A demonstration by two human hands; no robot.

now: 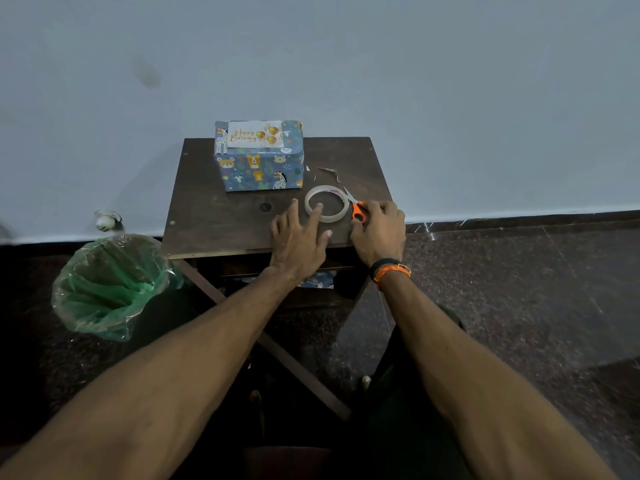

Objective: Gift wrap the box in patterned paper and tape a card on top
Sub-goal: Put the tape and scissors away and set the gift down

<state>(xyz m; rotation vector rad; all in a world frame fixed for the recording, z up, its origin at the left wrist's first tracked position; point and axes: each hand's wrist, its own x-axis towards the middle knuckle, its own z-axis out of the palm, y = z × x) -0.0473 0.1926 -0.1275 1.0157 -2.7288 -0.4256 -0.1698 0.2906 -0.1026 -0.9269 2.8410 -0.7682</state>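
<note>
We see the box (259, 157) wrapped in blue animal-patterned paper, standing at the far edge of the dark tabletop (214, 220), left of centre, with a "Happy Birthday" card (255, 134) lying flat on its top. Near the right edge lies a roll of clear tape (326, 204), and just beside it, on its right, a pair of orange-handled scissors (356, 207). Our left hand (299, 237) rests flat near the front edge, fingers (317, 213) spread and released, one fingertip reaching inside the tape ring. Our right hand (379, 233) curls over the scissor handles; we cannot tell whether it truly grips them. A bin lined with a green bag (110, 289) stands on the floor to the left.
</note>
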